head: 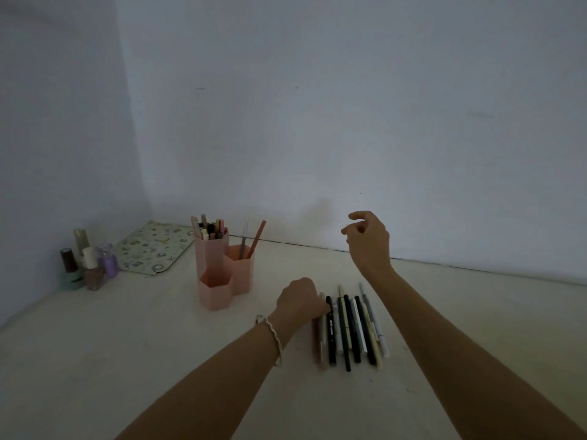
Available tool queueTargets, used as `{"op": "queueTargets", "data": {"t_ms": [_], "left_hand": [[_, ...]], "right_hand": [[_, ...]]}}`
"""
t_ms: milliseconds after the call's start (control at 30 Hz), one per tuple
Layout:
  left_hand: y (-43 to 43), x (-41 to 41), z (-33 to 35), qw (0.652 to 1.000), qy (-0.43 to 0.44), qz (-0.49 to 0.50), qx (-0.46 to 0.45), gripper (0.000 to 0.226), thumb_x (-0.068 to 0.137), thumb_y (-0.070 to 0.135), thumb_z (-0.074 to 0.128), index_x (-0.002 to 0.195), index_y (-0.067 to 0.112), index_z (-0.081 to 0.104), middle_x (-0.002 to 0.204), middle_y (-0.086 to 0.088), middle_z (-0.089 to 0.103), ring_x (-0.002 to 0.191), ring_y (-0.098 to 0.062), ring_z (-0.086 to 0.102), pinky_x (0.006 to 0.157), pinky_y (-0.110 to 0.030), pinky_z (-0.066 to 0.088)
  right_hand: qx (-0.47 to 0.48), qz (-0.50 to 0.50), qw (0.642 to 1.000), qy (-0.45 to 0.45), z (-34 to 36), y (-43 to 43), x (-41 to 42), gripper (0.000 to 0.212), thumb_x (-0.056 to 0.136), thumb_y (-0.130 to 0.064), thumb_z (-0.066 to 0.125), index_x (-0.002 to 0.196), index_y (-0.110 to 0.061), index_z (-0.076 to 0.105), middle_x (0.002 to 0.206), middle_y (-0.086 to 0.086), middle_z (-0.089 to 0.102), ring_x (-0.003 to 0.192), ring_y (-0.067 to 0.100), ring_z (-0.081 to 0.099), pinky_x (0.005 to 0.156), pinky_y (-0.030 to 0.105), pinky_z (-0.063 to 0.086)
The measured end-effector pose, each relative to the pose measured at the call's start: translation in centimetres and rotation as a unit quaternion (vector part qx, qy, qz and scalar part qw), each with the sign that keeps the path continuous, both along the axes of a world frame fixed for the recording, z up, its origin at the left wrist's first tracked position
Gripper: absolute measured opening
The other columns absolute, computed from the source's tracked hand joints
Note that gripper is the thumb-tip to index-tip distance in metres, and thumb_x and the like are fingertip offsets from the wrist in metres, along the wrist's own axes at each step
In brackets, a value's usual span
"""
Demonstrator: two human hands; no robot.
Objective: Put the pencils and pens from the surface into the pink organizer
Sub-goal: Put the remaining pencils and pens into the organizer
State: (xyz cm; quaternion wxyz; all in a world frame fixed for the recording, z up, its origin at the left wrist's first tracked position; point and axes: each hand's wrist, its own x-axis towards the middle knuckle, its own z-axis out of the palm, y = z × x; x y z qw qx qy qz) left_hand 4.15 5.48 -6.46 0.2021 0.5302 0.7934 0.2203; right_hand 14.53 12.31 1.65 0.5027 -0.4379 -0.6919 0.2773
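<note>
A home desk corner: nail-polish bottles [85,265] beside a pink organizer [222,268].

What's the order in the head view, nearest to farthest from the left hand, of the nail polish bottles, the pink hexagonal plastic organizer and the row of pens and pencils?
1. Row of pens and pencils: right at the left hand, on its right side.
2. Pink hexagonal plastic organizer: farther back, to its left.
3. Nail polish bottles: far left corner.
</note>
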Motion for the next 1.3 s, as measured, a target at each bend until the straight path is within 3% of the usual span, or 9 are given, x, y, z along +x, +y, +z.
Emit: {"op": "queueTargets", "data": {"t_ms": [200,400,500,633,800,933,1067,1200,1300], "left_hand": [[0.0,-0.8,0.7,0.999,0.033,-0.001,-0.021,0.024,0.084,0.02,0.066,0.099,0.005,0.054,0.105,-0.011,0.062,0.095,-0.025,0.064,0.066,-0.026,0.045],[-0.5,-2.1,1.3,0.997,0.077,-0.004,-0.011,0.031,0.083,0.016,0.066,0.108,0.006,0.053,0.111,-0.011,0.06,0.098,-0.025,0.061,0.069,-0.026,0.045],[-0.7,-4.0,4.4,0.992,0.045,0.044,0.113,0.037,0.082,0.016,0.067,0.116,0.009,0.053,0.108,-0.008,0.062,0.094,-0.023,0.062,0.077,-0.031,0.052],[-1.2,-5.7,8.4,0.962,0.003,0.066,0.263,0.05,0.082,0.013,0.066,0.129,0.014,0.049,0.104,-0.01,0.065,0.09,-0.024,0.064,0.079,-0.036,0.054],[-1.9,-6.3,8.6,0.946,-0.032,0.076,0.315,0.04,0.085,0.008,0.065,0.123,0.015,0.055,0.096,-0.01,0.065,0.074,-0.018,0.061,0.075,-0.033,0.057],[-2.2,-6.9,8.1,0.943,-0.03,0.08,0.323,0.039,0.085,0.007,0.064,0.122,0.015,0.056,0.09,-0.008,0.064,0.079,-0.021,0.063,0.077,-0.037,0.057],[-2.6,-7.5,8.1,0.937,-0.013,0.089,0.337,0.036,0.086,0.01,0.063,0.12,0.019,0.056,0.093,-0.004,0.062,0.072,-0.012,0.061,0.058,-0.019,0.048],[-2.9,-9.5,10.3,0.895,0.01,0.12,0.429,0.037,0.085,0.005,0.064,0.119,0.016,0.055,0.105,-0.008,0.058,0.087,-0.018,0.065,0.071,-0.03,0.058],[-3.3,-11.9,11.7,0.869,0.056,0.148,0.47,0.036,0.084,0.003,0.062,0.117,0.016,0.053,0.106,-0.008,0.057,0.086,-0.019,0.065,0.074,-0.031,0.058]], "right_hand": [[-0.02,0.013,1.0,-0.008,-0.9,0.0,-0.3,0.027,0.089,-0.001,0.048,0.11,-0.012,0.06,0.085,0.004,0.071,0.065,0.014,0.061,0.052,0.019,0.044],[-0.037,0.042,0.998,-0.034,-1.8,-0.4,-1.5,0.022,0.088,-0.003,0.049,0.103,-0.012,0.063,0.087,0.006,0.07,0.061,0.014,0.057,0.051,0.021,0.042],[-0.043,0.044,0.981,-0.184,-2.2,-0.2,-1.7,0.012,0.084,-0.01,0.055,0.08,-0.009,0.066,0.075,0.006,0.066,0.058,0.015,0.053,0.053,0.02,0.038],[-0.094,0.052,0.899,-0.424,-3.9,-1.0,-2.4,0.031,0.076,-0.017,0.06,0.055,-0.013,0.037,0.053,-0.001,0.04,0.046,0.014,0.036,0.048,0.019,0.029],[-0.093,0.052,0.857,-0.504,-5.6,-1.8,-2.8,0.032,0.075,-0.02,0.066,0.059,-0.015,0.038,0.057,-0.003,0.039,0.051,0.012,0.039,0.048,0.018,0.031],[-0.086,0.052,0.854,-0.51,-6.5,-2.2,-3.4,0.033,0.075,-0.019,0.066,0.057,-0.015,0.039,0.055,-0.002,0.043,0.052,0.014,0.043,0.048,0.018,0.034],[-0.11,0.068,0.874,-0.468,-6.9,-2.2,-3.9,0.038,0.076,-0.019,0.066,0.056,-0.015,0.034,0.054,-0.002,0.037,0.047,0.012,0.035,0.047,0.019,0.029],[-0.108,0.058,0.943,-0.311,-3.9,-1.5,-4.6,0.046,0.08,-0.029,0.068,0.051,-0.013,0.036,0.049,-0.001,0.035,0.043,0.012,0.033,0.046,0.021,0.028],[-0.068,0.038,0.99,-0.12,-0.4,-1.5,-4.9,0.041,0.083,-0.025,0.063,0.052,-0.012,0.039,0.048,-0.001,0.031,0.043,0.014,0.028,0.047,0.023,0.027]]}}
